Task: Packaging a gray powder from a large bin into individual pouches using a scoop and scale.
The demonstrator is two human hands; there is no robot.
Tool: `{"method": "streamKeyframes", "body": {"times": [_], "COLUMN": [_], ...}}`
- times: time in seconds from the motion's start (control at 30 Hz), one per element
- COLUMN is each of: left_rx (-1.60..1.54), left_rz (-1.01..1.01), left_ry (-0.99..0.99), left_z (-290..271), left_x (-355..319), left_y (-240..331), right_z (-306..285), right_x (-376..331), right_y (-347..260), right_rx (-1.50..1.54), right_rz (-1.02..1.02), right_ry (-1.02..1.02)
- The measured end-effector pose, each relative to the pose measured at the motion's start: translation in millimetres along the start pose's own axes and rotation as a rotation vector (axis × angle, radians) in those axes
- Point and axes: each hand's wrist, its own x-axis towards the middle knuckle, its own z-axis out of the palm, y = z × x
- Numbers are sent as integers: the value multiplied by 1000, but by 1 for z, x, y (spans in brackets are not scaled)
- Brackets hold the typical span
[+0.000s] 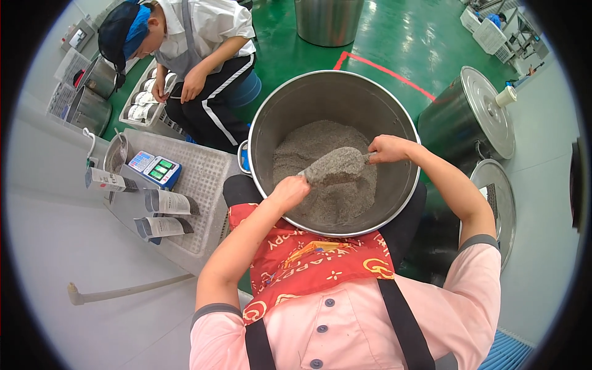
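A large steel pot [264, 123] stands between my knees, with loose grey granules [320, 206] in its lower part. Above them is a scoop [336, 165] heaped and coated with the same grey stuff. My right hand [390, 149] is closed round the scoop's short handle, inside the pot's right side. At the scoop's left end, the fingers of my left hand [290, 192] are closed on its edge. Granules hide much of the scoop's outline, and a dark hollow shows just under it.
On the left, a pale perforated crate top [206, 185] bears a blue digital scale [159, 169] and several printed pouches [169, 202]. Beyond it, a seated person [197, 68] bends beside a white crate [157, 123] of packs. A lidded steel drum [453, 114] stands at right.
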Motion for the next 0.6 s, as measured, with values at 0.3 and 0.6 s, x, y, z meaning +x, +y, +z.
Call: {"method": "streamKeyframes", "body": {"times": [0.3,0.6], "left_rx": [27,-88], "left_rz": [35,-23], "left_ry": [-23,37], "left_z": [6,18], "left_x": [1,1], "left_y": [8,10], "right_z": [-9,-12], "right_x": [15,17], "right_y": [-46,-104], "right_rx": [-408,-671], "right_rz": [-73,-44], "right_ry": [47,156]}}
